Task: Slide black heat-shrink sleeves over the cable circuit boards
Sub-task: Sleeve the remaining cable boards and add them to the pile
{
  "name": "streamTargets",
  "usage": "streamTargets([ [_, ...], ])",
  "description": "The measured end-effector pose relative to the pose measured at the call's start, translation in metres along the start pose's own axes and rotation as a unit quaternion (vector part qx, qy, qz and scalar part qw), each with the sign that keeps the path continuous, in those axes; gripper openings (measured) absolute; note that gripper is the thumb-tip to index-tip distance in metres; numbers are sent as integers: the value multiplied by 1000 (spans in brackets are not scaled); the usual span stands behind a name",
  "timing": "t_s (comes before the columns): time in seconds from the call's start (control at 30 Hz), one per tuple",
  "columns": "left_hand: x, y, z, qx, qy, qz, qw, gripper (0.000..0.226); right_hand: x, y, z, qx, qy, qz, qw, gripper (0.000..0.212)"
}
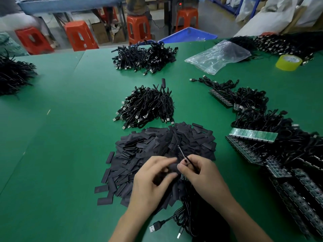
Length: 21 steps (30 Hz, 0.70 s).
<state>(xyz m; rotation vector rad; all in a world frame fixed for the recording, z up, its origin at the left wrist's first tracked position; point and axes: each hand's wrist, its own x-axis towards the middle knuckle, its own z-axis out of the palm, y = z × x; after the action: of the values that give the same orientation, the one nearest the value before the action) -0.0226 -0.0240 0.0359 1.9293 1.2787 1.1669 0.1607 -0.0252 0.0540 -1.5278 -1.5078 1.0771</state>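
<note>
Left hand point(153, 180): fingers curled, thumb and fingertips pinching one black heat-shrink sleeve point(172, 167), and it's a blur.
Right hand point(201, 173): fingertips clamped on a thin black cable wire point(182, 153) that pokes up and away. A small green circuit board point(183, 177) peeks out just under the fingers, right beside the sleeve.
Under the hands: loose pile of flat black sleeves point(157, 145) on the green table mat point(61, 137), with trailing black USB leads point(176, 220) at the near edge.
Just beyond: heap of coiled black USB cables point(146, 107), and a farther cable heap point(145, 56) behind it.
Right side: rows of green boards with black cables point(253, 135).
Far right: clear plastic bag point(218, 56), yellow tape roll point(288, 62).
</note>
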Motion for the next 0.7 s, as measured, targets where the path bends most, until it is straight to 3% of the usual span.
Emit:
streamTargets([
  [0.07,2,-1,-4,83,-13,80,993,30,0,-1,-2,22,-36,16,999,21],
  [0.13,4,0,-8,92,-7,94,991,24,-1,-3,-2,45,-64,30,996,32],
  [0.33,6,1,-16,-35,43,-16,998,21,-6,-14,-19,48,-39,28,998,58],
  [0.53,0,0,-19,-112,50,-74,990,21,-13,-20,-36,-123,-82,-46,988,38],
  [0.7,-1,-1,-20,-122,45,-78,988,19,-15,-23,-33,-153,-93,-56,982,31],
])
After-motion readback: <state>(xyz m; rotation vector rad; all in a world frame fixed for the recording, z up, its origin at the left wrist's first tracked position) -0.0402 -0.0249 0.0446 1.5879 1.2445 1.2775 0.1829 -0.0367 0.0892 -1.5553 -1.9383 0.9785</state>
